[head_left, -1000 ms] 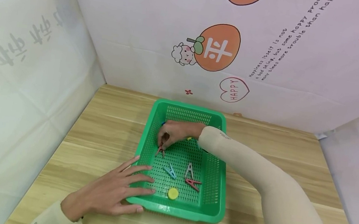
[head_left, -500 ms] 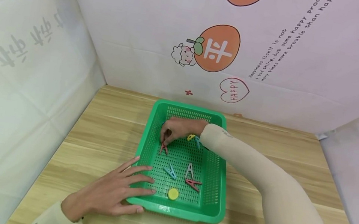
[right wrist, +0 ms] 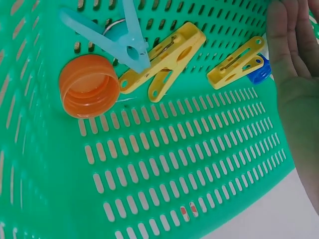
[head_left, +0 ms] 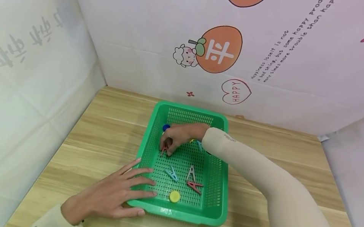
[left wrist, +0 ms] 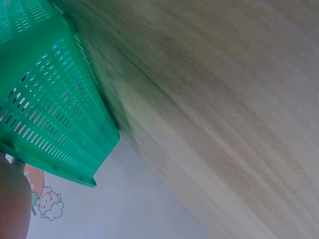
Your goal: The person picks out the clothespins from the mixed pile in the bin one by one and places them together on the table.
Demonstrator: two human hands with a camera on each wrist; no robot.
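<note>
In the head view my right hand (head_left: 178,135) reaches into a green plastic basket (head_left: 224,196) and pinches a red clothespin (head_left: 162,151) near its left wall. My left hand (head_left: 113,192) rests with spread fingers over the basket's near left rim. Inside the basket lie a light blue clothespin (head_left: 171,173), a grey clothespin (head_left: 191,173), another red clothespin (head_left: 195,187) and a yellow bottle cap (head_left: 174,196). The right wrist view shows an orange cap (right wrist: 89,85), a teal clothespin (right wrist: 117,37) and two yellow clothespins (right wrist: 169,59). It does not show the held clothespin.
A blue cap (head_left: 166,127) sits at the basket's far left, beside the right hand. The basket stands on a wood-grain table (head_left: 103,134). A printed white sheet (head_left: 142,47) hangs behind the table, with more sheeting at both sides.
My right hand shifts slightly about the red clothespin, and its fingers now cover more of it. The blue cap shows more beside the hand. My left hand stays in place.
</note>
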